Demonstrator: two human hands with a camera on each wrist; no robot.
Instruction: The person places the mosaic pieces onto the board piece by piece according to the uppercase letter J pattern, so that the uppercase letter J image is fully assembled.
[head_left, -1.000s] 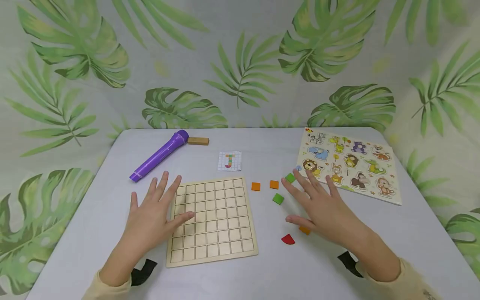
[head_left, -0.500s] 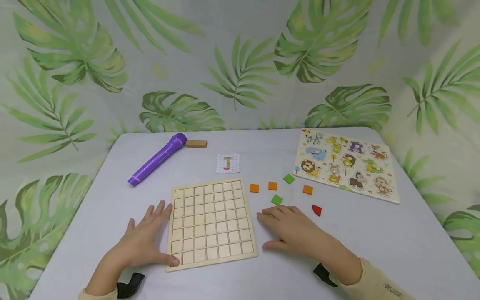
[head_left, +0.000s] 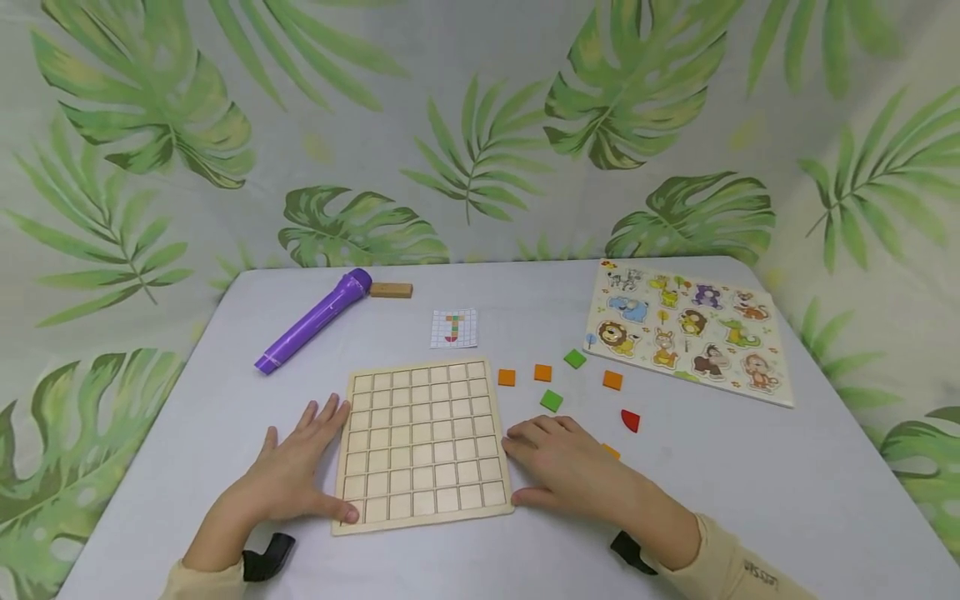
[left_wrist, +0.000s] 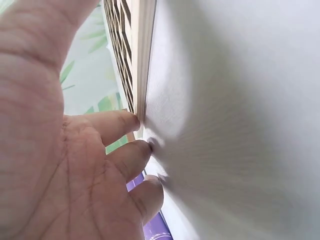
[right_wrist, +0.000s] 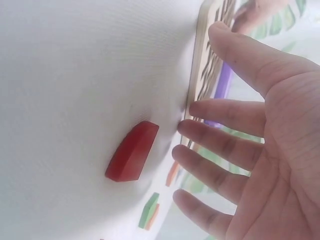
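A square wooden grid board (head_left: pixel 423 442) lies on the table between the two hands. My left hand (head_left: pixel 288 479) is spread at its left side, with the index fingertip at the edge and the thumb on the near left corner. At the right edge, my right hand (head_left: pixel 566 467) rests its fingertips and thumb tip against the board, fingers lightly bent. The right wrist view has a red quarter-circle piece (right_wrist: pixel 132 152) on the table near those fingers. Beyond the hand lie another view's red quarter-circle (head_left: pixel 631 421), orange squares (head_left: pixel 543 373) and green squares (head_left: pixel 551 401). One orange piece (head_left: pixel 611 451) is partly hidden behind the hand.
A small pattern card (head_left: pixel 453 328) lies behind the board. Farther left are a purple toy microphone (head_left: pixel 313 322) and a wooden block (head_left: pixel 392 290). An animal puzzle board (head_left: pixel 690 329) occupies the back right, beside the loose pieces.
Both hands, raised and spread a second ago, have come down to the board's sides. In the last half second the right hand has moved left to its right edge.
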